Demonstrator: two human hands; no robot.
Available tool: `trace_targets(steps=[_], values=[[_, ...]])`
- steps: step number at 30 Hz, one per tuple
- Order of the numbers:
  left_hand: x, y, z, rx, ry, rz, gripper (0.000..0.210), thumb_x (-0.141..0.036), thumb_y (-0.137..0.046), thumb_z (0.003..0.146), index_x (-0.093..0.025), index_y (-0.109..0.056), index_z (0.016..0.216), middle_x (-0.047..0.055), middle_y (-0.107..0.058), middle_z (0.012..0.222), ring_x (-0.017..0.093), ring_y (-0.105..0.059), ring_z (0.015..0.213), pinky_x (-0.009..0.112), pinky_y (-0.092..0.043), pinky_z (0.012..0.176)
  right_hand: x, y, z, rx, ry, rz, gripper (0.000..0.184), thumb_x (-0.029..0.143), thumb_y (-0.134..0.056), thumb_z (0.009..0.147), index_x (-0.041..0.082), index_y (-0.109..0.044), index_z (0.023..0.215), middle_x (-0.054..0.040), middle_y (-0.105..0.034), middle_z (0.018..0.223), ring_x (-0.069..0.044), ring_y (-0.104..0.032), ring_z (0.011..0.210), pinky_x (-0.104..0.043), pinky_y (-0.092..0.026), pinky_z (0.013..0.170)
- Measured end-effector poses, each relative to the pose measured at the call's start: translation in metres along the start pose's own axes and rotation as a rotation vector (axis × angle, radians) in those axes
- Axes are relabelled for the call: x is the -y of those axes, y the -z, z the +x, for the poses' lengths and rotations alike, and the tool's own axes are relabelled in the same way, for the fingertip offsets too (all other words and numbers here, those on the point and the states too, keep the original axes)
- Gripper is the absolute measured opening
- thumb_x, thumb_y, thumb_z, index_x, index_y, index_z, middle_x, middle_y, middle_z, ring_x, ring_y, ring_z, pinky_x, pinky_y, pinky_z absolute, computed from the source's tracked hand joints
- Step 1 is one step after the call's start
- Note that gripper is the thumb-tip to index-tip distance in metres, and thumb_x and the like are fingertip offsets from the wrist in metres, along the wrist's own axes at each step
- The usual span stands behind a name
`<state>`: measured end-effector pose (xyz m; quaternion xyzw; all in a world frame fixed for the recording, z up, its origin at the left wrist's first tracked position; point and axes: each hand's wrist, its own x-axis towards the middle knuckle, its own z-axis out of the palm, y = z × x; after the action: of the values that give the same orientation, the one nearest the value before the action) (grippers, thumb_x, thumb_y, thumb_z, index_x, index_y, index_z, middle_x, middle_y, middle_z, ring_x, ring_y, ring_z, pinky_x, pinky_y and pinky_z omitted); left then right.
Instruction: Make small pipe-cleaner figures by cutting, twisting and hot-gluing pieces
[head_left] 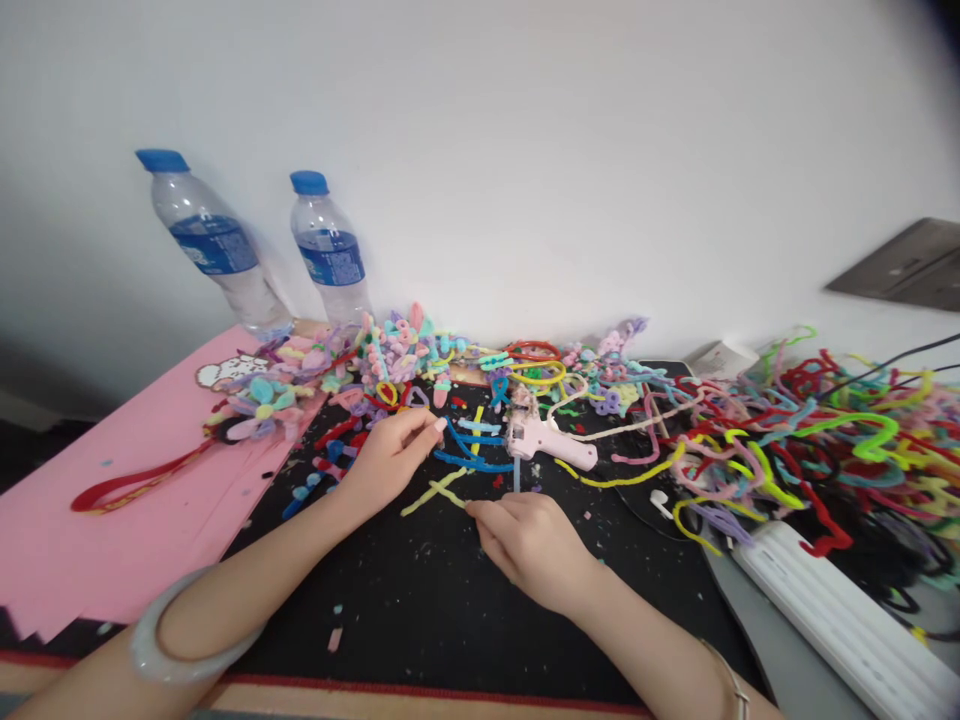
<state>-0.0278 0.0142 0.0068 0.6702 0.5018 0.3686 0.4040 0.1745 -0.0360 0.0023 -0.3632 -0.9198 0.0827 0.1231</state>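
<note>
My right hand (534, 548) is closed, its fingertips at the end of a pale yellow pipe cleaner (448, 491) that crosses another yellow piece on the black mat. My left hand (396, 455) hovers to the upper left with thumb and fingers pinched together; whatever lies between them is too small to see. Just beside its fingertips are several blue pipe cleaners (480, 466), lying across a yellow strip (478, 425). A pale pink glue gun (553, 442) rests behind my right hand, a glue stick (517, 474) poking out of it.
Finished fuzzy flowers (397, 350) are heaped along the wall. Tangled pipe cleaners (825, 430) fill the right side, by a white power strip (840, 620) and an earbud (660, 502). Two water bottles (330, 250) stand behind pink sheets (112, 480) with a red strap (135, 488).
</note>
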Motion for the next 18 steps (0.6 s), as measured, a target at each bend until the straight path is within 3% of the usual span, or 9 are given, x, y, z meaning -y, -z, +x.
trace_targets(steps=[5,9,12,18], values=[[0.0008,0.0028,0.0007,-0.131,0.028,-0.36,0.023,-0.037,-0.042,0.089,-0.019,-0.048,0.077,-0.006,-0.037,0.055,0.008,-0.033,0.044,0.022,-0.027,0.046,-0.0003,0.0,0.0002,0.001,-0.01,0.006,0.02,0.015,-0.043,0.089,0.016,-0.059,0.099,-0.0025,-0.064,0.066,-0.014,-0.058,0.058,-0.024,-0.038,0.055],[0.0043,0.0029,0.0015,-0.017,0.045,-0.626,0.023,-0.036,-0.044,0.088,-0.016,-0.053,0.081,-0.003,-0.048,0.064,0.007,-0.039,0.044,0.022,-0.03,0.044,-0.0012,-0.0021,-0.001,-0.026,-0.03,0.026,0.02,0.015,-0.043,0.088,0.017,-0.059,0.1,-0.0023,-0.063,0.066,-0.014,-0.058,0.058,-0.023,-0.037,0.055],[0.0073,0.0028,0.0014,0.102,0.05,-0.655,0.028,-0.037,-0.045,0.088,-0.014,-0.058,0.082,-0.001,-0.049,0.062,0.008,-0.044,0.045,0.023,-0.032,0.044,-0.0017,-0.0026,-0.0023,-0.092,-0.076,0.093,0.019,0.013,-0.043,0.087,0.017,-0.058,0.099,-0.0007,-0.062,0.065,-0.013,-0.057,0.057,-0.022,-0.037,0.055],[0.0067,0.0029,0.0013,0.106,0.049,-0.563,0.029,-0.037,-0.045,0.089,-0.013,-0.058,0.081,-0.002,-0.05,0.063,0.008,-0.046,0.046,0.022,-0.036,0.045,-0.0026,0.0005,-0.0034,-0.228,-0.159,0.219,0.018,0.014,-0.043,0.085,0.016,-0.057,0.097,0.0029,-0.052,0.056,-0.01,-0.049,0.048,-0.02,-0.035,0.05]])
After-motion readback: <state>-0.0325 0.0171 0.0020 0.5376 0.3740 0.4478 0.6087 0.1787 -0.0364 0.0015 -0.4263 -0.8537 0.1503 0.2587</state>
